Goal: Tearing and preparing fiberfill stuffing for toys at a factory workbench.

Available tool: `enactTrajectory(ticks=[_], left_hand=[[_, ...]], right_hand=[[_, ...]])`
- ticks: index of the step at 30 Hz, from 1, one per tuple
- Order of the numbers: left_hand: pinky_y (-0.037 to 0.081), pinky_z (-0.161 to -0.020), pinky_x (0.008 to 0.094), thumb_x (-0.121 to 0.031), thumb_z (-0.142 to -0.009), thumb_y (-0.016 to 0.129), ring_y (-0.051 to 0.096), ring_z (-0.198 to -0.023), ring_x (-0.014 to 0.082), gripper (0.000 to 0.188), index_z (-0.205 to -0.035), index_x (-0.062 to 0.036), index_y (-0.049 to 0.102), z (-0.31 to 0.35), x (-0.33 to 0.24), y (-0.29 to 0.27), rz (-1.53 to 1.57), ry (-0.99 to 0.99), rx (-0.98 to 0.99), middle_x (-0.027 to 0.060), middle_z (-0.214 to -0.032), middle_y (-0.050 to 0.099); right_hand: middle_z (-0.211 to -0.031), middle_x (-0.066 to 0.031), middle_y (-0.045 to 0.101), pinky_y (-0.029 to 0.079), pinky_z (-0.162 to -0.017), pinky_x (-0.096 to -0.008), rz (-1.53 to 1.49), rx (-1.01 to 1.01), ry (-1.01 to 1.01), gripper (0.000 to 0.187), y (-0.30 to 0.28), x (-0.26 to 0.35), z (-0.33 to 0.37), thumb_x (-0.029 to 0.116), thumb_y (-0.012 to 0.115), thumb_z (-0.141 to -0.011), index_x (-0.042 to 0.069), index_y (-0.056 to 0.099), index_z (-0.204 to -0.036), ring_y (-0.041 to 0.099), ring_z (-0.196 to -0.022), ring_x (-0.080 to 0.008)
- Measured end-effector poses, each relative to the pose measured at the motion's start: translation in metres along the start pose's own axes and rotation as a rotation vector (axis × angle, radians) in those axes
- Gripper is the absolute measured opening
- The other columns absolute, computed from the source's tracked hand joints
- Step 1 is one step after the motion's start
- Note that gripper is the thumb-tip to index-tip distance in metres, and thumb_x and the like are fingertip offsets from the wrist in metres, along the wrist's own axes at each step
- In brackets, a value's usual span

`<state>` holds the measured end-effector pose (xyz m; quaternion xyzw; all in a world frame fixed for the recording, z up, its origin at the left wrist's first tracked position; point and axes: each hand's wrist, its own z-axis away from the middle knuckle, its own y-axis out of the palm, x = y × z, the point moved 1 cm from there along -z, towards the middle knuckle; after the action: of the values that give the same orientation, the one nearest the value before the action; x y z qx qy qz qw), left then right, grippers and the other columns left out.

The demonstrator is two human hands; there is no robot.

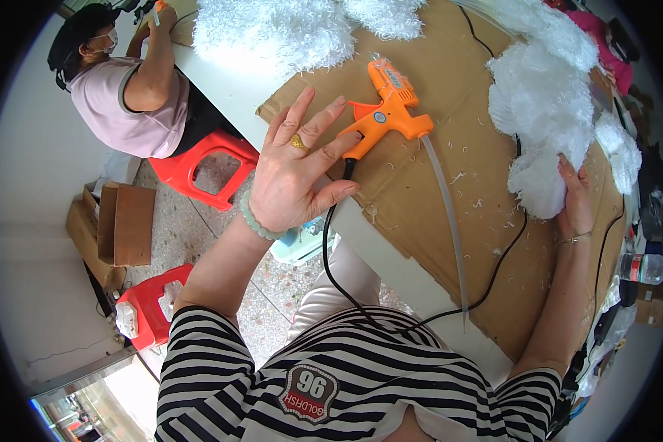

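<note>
My left hand [291,166] is open, its fingers spread, a ring on one finger and a bead bracelet at the wrist. Its fingertips overlap the handle of an orange hot glue gun [399,110]; whether they touch it, I cannot tell. The gun lies on a cardboard sheet [486,221], with a long translucent glue stick [443,199] sticking out of its back end. Over at the right, my right hand [576,202] grips the edge of a white fluffy piece [541,132]; part of its fingers is hidden by the fluff.
More white fluffy material [272,33] lies at the far side. A black cord [330,258] loops from the gun across the near table edge. At the left, a person [129,103] sits on a red stool [206,166]; cardboard boxes [129,221] stand on the floor. A plastic bottle [644,269] is at far right.
</note>
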<state>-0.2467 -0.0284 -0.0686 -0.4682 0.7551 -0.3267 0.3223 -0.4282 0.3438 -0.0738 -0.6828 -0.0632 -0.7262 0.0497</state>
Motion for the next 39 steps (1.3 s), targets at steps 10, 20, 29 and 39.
enactTrajectory(ticks=[10,20,29,39], left_hand=[[0.036,-0.090,0.0457,-0.037,-0.074,0.063,0.039,-0.119,0.0340,0.038,-0.094,-0.0053,0.064,-0.013,0.002,-0.004,0.021,0.082,0.038,0.0061,-0.121,0.052],[0.037,-0.089,0.0496,-0.035,-0.072,0.064,0.043,-0.117,0.0312,0.035,-0.088,-0.0033,0.065,-0.021,0.000,-0.006,-0.039,0.136,0.050,0.0028,-0.116,0.056],[0.037,-0.092,0.0448,-0.029,-0.071,0.069,0.042,-0.117,0.0346,0.030,-0.084,-0.0028,0.064,-0.022,-0.003,0.001,0.172,-0.016,-0.065,0.0125,-0.112,0.057],[0.047,-0.077,0.0320,-0.006,-0.076,0.064,0.059,-0.094,0.0256,0.006,-0.077,0.0001,0.061,-0.041,-0.061,0.011,0.628,-0.333,-0.417,0.0118,-0.090,0.063]], right_hand=[[-0.103,-0.0061,0.059,0.043,-0.083,-0.0283,0.000,-0.036,0.019,0.030,0.004,0.003,0.003,0.014,0.059,-0.082,0.000,0.054,-0.108,0.055,-0.092,-0.0152],[-0.104,-0.0061,0.058,0.044,-0.083,-0.0292,-0.004,0.006,0.008,0.033,0.003,0.001,0.001,0.014,0.059,-0.081,0.000,0.052,-0.111,0.055,-0.093,-0.0156],[-0.103,-0.0075,0.059,0.046,-0.080,-0.0288,-0.031,0.010,-0.025,0.032,0.005,0.000,0.000,0.013,0.059,-0.081,0.001,0.053,-0.110,0.057,-0.092,-0.0165],[-0.097,-0.0085,0.060,0.047,-0.074,-0.0283,-0.150,0.046,-0.029,0.034,0.011,0.007,0.006,0.014,0.066,-0.077,-0.001,0.054,-0.105,0.059,-0.084,-0.0162]])
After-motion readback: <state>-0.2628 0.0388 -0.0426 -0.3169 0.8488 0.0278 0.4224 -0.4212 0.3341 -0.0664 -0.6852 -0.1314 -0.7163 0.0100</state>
